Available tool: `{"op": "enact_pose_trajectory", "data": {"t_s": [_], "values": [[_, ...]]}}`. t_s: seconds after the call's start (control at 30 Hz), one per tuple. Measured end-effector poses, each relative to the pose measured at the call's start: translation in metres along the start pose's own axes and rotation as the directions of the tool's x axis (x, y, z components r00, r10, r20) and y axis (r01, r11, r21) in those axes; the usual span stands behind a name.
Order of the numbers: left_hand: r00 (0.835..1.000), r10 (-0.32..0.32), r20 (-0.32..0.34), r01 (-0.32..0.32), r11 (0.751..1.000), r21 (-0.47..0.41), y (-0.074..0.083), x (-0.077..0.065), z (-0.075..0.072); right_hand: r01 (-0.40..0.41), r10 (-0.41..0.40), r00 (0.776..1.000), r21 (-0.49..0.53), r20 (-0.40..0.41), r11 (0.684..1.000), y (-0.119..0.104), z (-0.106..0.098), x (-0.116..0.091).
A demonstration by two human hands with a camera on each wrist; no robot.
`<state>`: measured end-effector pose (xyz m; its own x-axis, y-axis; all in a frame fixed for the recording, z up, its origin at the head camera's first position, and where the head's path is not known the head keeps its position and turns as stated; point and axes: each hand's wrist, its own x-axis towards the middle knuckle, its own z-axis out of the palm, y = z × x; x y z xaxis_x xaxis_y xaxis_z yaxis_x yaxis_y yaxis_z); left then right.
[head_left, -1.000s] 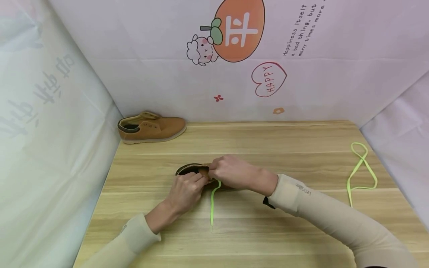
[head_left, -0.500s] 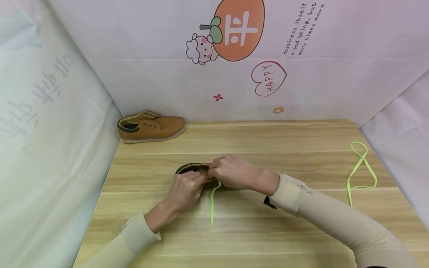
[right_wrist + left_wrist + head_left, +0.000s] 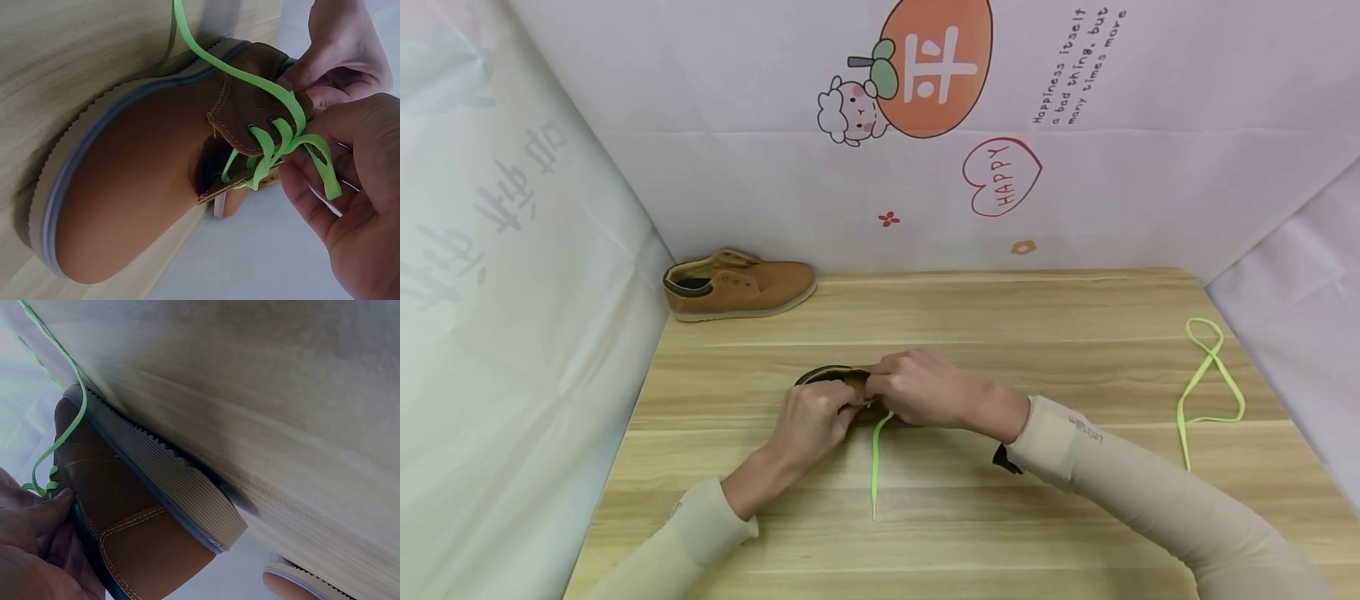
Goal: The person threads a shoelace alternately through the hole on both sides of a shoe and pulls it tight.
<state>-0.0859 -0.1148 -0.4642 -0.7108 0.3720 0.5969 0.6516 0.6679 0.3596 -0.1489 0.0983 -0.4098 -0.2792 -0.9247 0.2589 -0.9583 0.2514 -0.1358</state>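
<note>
"HAPPY" (image 3: 998, 177), red capitals turned sideways, inside red heart outline (image 3: 1040, 170) on white fabric back wall (image 3: 737, 192). Single white character 平 (image 3: 950, 67), also sideways, on round orange cartoon fruit (image 3: 966, 96) with green leaves. Thin dark slanted print (image 3: 1077, 71), upper right of same wall: "Happiness itself / a bad thing, but / many times more". Big faint grey characters (image 3: 512, 196) on white fabric left wall (image 3: 572, 275): unreadable. Small dark upside-down lettering (image 3: 1085, 428) on beige right sleeve (image 3: 1150, 483): starts "Le", rest blurred. Mark on beige left sleeve (image 3: 700, 525): too small.

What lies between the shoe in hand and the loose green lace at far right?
In the head view: the right hand, covering part of the shoe, then its cream cuff, then bare wooden tabletop up to the green lace.
</note>
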Motion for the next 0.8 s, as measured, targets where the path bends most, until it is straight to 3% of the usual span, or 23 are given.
{"op": "enact_pose_trajectory", "data": {"t_s": [0.27, 0.43, 0.7, 0.8], "values": [[0.986, -0.151, 0.066, 0.154, 0.987, -0.052, -0.002, 0.001, -0.003, -0.031, 0.033, 0.999, 0.044, -0.039, 0.999, -0.001, 0.004, -0.003], [0.968, -0.22, 0.12, 0.227, 0.973, -0.048, 0.0, 0.006, -0.006, -0.015, 0.018, 0.999, 0.053, -0.052, 0.999, 0.0, 0.008, -0.005], [0.916, -0.305, 0.263, 0.34, 0.935, -0.102, -0.003, 0.02, -0.013, 0.052, -0.053, 0.988, -0.009, -0.145, 0.999, 0.001, 0.016, -0.006], [0.887, -0.328, 0.323, 0.384, 0.915, -0.126, -0.004, 0.024, -0.016, 0.053, -0.059, 0.985, -0.042, -0.165, 0.998, 0.001, 0.019, -0.006]]}}
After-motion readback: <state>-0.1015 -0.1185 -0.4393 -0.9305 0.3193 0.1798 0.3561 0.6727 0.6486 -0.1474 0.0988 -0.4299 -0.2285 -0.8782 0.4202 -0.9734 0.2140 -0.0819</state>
